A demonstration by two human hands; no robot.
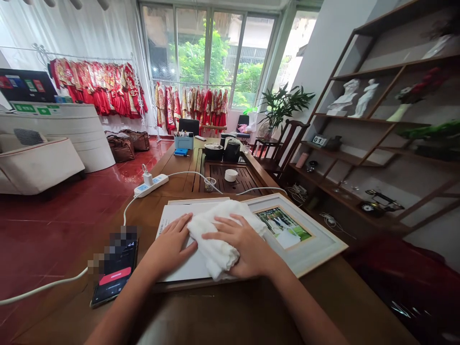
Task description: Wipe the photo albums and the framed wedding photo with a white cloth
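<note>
A white-framed picture [316,242] lies flat on the wooden table [223,311], with a photo print [283,225] in its middle. A crumpled white cloth [215,230] rests on its left part. My right hand [240,244] lies on the cloth, fingers spread, pressing it down. My left hand [170,244] lies flat and open on the frame's white mat just left of the cloth, fingertips touching the cloth's edge.
A phone [115,278] lies left of the frame. A white power strip [151,184] and cable run across the table. Beyond stand a tea tray [230,179] with kettles and a cup. A wooden shelf [377,143] fills the right side; a chair stands beside it.
</note>
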